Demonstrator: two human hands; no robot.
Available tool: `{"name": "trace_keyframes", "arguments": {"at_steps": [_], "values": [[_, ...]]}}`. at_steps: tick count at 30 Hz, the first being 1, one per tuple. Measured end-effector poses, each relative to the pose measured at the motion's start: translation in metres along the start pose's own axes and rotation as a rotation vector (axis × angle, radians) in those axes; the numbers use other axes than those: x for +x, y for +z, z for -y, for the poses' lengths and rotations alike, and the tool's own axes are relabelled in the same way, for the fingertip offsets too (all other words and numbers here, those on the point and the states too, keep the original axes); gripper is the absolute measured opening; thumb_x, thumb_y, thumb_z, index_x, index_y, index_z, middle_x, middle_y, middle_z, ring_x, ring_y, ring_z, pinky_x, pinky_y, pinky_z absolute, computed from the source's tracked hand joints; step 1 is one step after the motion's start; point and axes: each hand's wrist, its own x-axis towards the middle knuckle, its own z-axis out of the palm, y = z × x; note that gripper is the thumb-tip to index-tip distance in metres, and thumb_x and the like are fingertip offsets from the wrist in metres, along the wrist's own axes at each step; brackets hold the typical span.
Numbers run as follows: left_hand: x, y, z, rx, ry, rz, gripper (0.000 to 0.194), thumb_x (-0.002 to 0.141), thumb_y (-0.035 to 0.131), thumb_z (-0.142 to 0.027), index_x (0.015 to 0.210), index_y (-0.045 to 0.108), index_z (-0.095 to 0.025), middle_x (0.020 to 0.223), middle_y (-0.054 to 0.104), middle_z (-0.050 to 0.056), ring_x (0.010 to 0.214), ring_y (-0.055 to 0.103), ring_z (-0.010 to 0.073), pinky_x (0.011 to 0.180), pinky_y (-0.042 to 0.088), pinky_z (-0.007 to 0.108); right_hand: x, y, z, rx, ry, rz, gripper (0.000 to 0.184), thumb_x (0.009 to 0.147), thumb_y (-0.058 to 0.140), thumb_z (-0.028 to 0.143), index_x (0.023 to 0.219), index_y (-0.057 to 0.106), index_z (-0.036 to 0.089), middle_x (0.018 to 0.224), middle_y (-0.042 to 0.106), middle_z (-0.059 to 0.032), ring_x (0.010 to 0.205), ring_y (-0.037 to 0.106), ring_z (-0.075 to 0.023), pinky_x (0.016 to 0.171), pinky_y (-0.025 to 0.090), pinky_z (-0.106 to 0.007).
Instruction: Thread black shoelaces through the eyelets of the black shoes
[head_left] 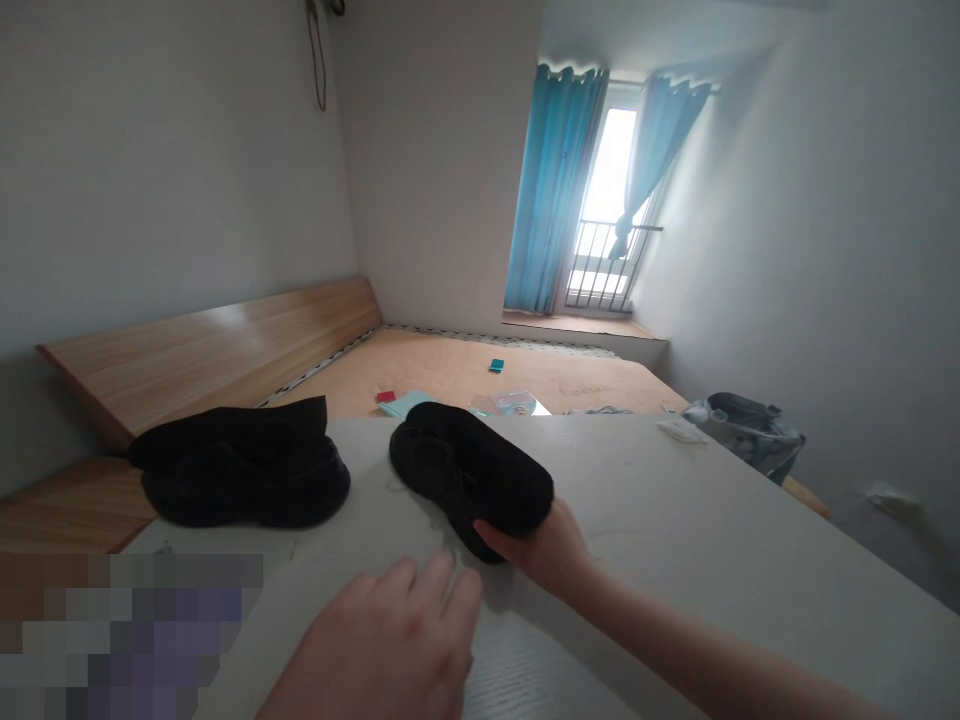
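Two black shoes lie on a white table [675, 500]. My right hand [544, 548] grips the near end of the right black shoe [465, 470], fingers wrapped round its heel. My left hand [390, 645] hovers low over the table just in front of that shoe, fingers loosely together and stretched forward, holding nothing. The left black shoe [247, 470] rests on its side near the table's left edge, untouched.
Behind the table is a bare wooden bed frame [225, 345] with small items on its board: a red card [386, 397], a teal object [496, 365], a plastic packet [514, 403]. A grey bag [750, 430] sits at the right. Blue curtains [551, 190] flank a window.
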Motion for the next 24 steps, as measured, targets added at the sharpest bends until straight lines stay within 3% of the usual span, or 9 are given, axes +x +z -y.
{"name": "trace_keyframes", "arguments": {"at_steps": [3, 5, 7, 9, 11, 14, 17, 20, 24], "values": [[0.006, -0.003, 0.008, 0.017, -0.086, 0.091, 0.063, 0.076, 0.046, -0.008, 0.138, 0.045, -0.019, 0.135, 0.052, 0.018, 0.103, 0.061, 0.0328, 0.077, 0.051, 0.042, -0.045, -0.030, 0.001, -0.086, -0.052, -0.004, 0.051, 0.071, 0.068, 0.041, 0.118, 0.059, 0.023, 0.111, 0.066, -0.0132, 0.103, 0.062, -0.0329, 0.085, 0.053, -0.046], [0.013, -0.006, 0.009, 0.000, -0.106, 0.165, 0.074, 0.075, 0.045, -0.005, 0.146, 0.031, -0.021, 0.148, 0.034, 0.016, 0.117, 0.053, 0.0340, 0.088, 0.049, 0.046, -0.067, -0.040, 0.004, -0.128, -0.153, 0.053, 0.055, 0.070, 0.068, 0.039, 0.122, 0.057, 0.026, 0.114, 0.065, -0.0131, 0.103, 0.062, -0.0341, 0.083, 0.054, -0.046], [0.020, -0.009, 0.008, -0.049, -0.121, 0.213, 0.066, 0.079, 0.042, -0.006, 0.143, 0.037, -0.023, 0.150, 0.031, 0.013, 0.122, 0.050, 0.0323, 0.094, 0.046, 0.046, -0.080, -0.046, 0.008, -0.163, -0.230, 0.175, 0.056, 0.071, 0.067, 0.035, 0.125, 0.055, 0.029, 0.115, 0.066, -0.0125, 0.100, 0.064, -0.0332, 0.078, 0.057, -0.041], [0.024, -0.011, 0.009, -0.114, -0.144, 0.221, 0.049, 0.087, 0.035, -0.010, 0.132, 0.051, -0.019, 0.142, 0.044, 0.014, 0.116, 0.055, 0.0297, 0.092, 0.048, 0.045, -0.083, -0.055, 0.015, -0.185, -0.267, 0.333, 0.050, 0.074, 0.066, 0.033, 0.123, 0.057, 0.030, 0.111, 0.068, -0.0115, 0.094, 0.068, -0.0304, 0.070, 0.059, -0.034], [0.025, -0.011, 0.012, -0.166, -0.161, 0.200, 0.039, 0.092, 0.032, -0.016, 0.118, 0.060, -0.016, 0.125, 0.059, 0.014, 0.104, 0.062, 0.0280, 0.086, 0.051, 0.044, -0.077, -0.070, 0.026, -0.153, -0.273, 0.504, 0.041, 0.076, 0.066, 0.032, 0.116, 0.060, 0.032, 0.105, 0.070, -0.0085, 0.087, 0.069, -0.0263, 0.067, 0.058, -0.029], [0.023, -0.009, 0.019, -0.205, -0.180, 0.152, 0.035, 0.092, 0.041, -0.029, 0.118, 0.059, -0.016, 0.121, 0.061, 0.014, 0.104, 0.061, 0.0292, 0.086, 0.051, 0.044, -0.056, -0.098, 0.049, -0.050, -0.176, 0.673, 0.033, 0.078, 0.060, 0.020, 0.107, 0.061, 0.035, 0.090, 0.071, -0.0004, 0.077, 0.069, -0.0178, 0.065, 0.056, -0.025], [0.020, -0.007, 0.024, -0.181, -0.216, 0.105, 0.054, 0.084, 0.052, -0.035, 0.132, 0.047, -0.011, 0.139, 0.046, 0.019, 0.124, 0.048, 0.0324, 0.097, 0.044, 0.045, -0.027, -0.115, 0.072, -0.068, -0.058, 0.473, 0.028, 0.088, 0.046, 0.023, 0.108, 0.060, 0.036, 0.085, 0.069, -0.0008, 0.068, 0.065, -0.0155, 0.057, 0.054, -0.027], [0.020, -0.006, 0.024, -0.169, -0.257, 0.080, 0.055, 0.081, 0.050, -0.037, 0.128, 0.051, -0.009, 0.132, 0.052, 0.020, 0.120, 0.050, 0.0336, 0.094, 0.044, 0.047, 0.000, -0.107, 0.087, -0.110, -0.215, 0.398, 0.035, 0.088, 0.052, 0.030, 0.122, 0.055, 0.034, 0.114, 0.063, -0.0040, 0.102, 0.060, -0.0200, 0.086, 0.052, -0.036], [0.023, -0.007, 0.024, -0.192, -0.259, 0.056, 0.036, 0.076, 0.047, -0.032, 0.104, 0.063, -0.016, 0.109, 0.060, 0.014, 0.098, 0.061, 0.0309, 0.078, 0.050, 0.044, 0.025, -0.068, 0.091, -0.281, -0.379, 0.624, 0.071, 0.072, 0.071, 0.033, 0.137, 0.045, 0.021, 0.143, 0.042, -0.0112, 0.136, 0.029, -0.0316, 0.109, 0.031, -0.049]]}}
